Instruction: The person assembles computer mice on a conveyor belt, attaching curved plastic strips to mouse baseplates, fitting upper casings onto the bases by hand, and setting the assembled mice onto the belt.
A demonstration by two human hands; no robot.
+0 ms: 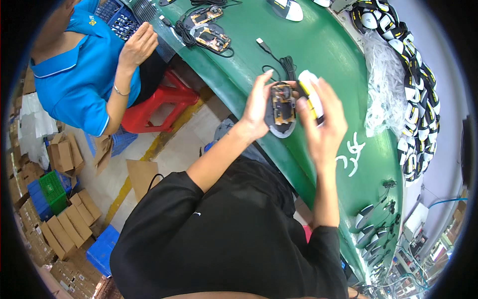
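Note:
My left hand [255, 112] is closed around the side of an opened computer mouse base [284, 112], its circuit board facing up. From the base's far end a black cable [288, 65] runs in a bundle onto the green workbench [328, 199], with a USB plug at its end. Just right of the base, my right hand [326, 119] grips a mouse top cover [310, 94] in white, yellow and black. The cover is tilted on edge and apart from the base. My fingers partly hide it.
Two more open mouse bases [213, 39] with cables lie at the far left of the bench. Finished-looking mice [422, 114] are heaped along the right edge, beside clear plastic bags [383, 84]. White strips [352, 154] lie nearby. A co-worker in blue [79, 74] sits left by a red stool [159, 104].

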